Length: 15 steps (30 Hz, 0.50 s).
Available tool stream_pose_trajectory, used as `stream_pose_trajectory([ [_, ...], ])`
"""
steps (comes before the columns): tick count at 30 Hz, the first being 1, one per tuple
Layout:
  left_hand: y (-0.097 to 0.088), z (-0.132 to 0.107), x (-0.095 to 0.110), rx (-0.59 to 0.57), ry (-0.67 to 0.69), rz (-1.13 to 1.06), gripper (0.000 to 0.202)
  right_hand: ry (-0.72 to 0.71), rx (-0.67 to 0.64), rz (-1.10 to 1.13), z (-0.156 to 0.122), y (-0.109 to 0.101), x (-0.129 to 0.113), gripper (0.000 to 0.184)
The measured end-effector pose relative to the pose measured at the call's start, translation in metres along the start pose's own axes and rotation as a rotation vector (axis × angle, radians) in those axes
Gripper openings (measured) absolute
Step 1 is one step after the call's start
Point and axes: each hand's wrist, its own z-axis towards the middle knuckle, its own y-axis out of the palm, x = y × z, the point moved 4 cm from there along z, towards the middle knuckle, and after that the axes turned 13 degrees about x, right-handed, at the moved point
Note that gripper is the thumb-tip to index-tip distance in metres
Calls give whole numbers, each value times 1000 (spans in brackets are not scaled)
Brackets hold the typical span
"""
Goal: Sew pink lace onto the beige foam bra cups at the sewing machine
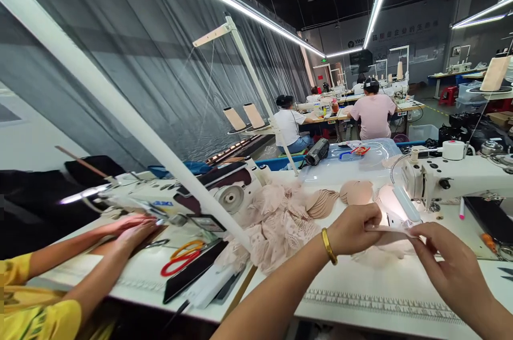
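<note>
My left hand [352, 229], with a gold bangle on the wrist, pinches one end of a thin pale pink fabric piece [390, 229]. My right hand [444, 262] pinches the other end, so the piece is stretched between both hands just in front of the white sewing machine [449, 177] and its lit needle area. A pile of pink lace fabric [272, 222] lies to the left of my left hand. Stacked pink bra cups [323, 202] lie behind it on the white table [360, 281].
At the left, a co-worker in yellow sleeves has both hands [134, 225] at another sewing machine [180, 195]. Red and orange scissors [182, 257] and a dark tablet [192, 270] lie nearby. A clear plastic bin [352, 161] stands behind. Other people sit sewing at the far tables [372, 113].
</note>
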Motion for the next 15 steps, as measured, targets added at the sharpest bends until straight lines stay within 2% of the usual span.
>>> stream_pose_trajectory([
  [2,-3,-12,3,29,91,142,15,-123,-6,0,-6,6,5,17],
  [4,4,-28,4,1,231,380,16,-166,-137,-31,-12,16,20,26],
  [6,19,-46,1,-118,370,544,12,-163,-321,-69,-15,23,41,33],
  [8,37,-57,-1,-240,461,546,20,-151,-466,-76,-15,24,59,34],
  [9,44,-57,-1,-265,499,526,21,-150,-512,-72,-13,23,66,34],
  [11,57,-48,-1,-241,562,505,11,-156,-598,-66,-8,21,80,32],
  [13,71,-29,-4,-209,577,521,10,-185,-662,-62,-3,21,91,31],
  [15,87,-11,-12,-226,546,549,3,-234,-696,-62,1,21,100,33],
])
